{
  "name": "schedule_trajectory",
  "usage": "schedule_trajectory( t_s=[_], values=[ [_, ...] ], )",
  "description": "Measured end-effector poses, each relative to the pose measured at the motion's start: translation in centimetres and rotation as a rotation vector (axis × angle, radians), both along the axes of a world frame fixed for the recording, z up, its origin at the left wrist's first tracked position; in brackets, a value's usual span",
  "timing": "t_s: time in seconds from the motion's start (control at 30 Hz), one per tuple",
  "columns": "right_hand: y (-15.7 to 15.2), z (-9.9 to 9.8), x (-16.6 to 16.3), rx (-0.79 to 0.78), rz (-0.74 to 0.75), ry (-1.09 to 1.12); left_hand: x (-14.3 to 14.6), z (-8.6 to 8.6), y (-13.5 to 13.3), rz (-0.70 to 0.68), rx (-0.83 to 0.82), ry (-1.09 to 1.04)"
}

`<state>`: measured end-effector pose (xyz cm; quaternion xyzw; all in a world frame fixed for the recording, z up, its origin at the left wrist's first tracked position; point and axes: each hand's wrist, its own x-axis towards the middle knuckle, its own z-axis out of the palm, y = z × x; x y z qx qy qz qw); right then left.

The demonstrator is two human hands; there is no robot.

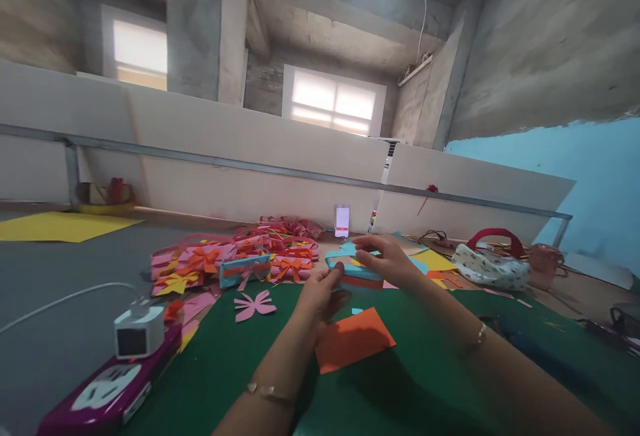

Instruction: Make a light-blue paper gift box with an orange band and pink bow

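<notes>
My left hand (320, 297) and my right hand (387, 259) both pinch a small light-blue paper basket (354, 271) with a looped handle, held just above the green sheet (240, 376). The left fingers grip its near left end, and the right fingers hold the top right of the handle. An orange paper piece (353, 338) lies on the green sheet just below my hands. A pink paper flower cutout (254, 305) lies to the left of my left hand.
A pile of pink and red paper baskets with bows (235, 259) sits at the left. A magenta case with a white charger (131, 356) is near left. A phone (342, 221) stands at the back, and a patterned pouch (493, 266) lies right.
</notes>
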<state>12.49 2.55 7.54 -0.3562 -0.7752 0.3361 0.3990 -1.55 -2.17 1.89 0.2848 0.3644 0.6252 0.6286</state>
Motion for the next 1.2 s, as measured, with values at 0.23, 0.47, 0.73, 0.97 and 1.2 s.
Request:
schedule_trajectory(
  t_s=[0.23,0.47,0.73,0.97,1.2],
  values=[
    [1.3,-4.3,1.2,0.025,-0.068,-0.042,-0.3,-0.1,0.6,0.081,-0.056,-0.002],
    [2.3,-6.3,1.8,-0.129,-0.032,-0.006,0.0,-0.3,0.4,0.055,-0.176,0.129],
    [2.8,-7.2,2.1,-0.223,-0.04,-0.123,0.7,-0.4,0.3,-0.014,-0.189,0.349],
    [1.1,-2.4,5.2,0.076,-0.267,-0.375,1.0,0.5,0.2,0.041,-0.237,0.31],
    [1.3,-0.5,15.1,0.152,-0.515,-0.773,0.7,0.7,-0.2,0.026,-0.283,0.178]
  ],
)
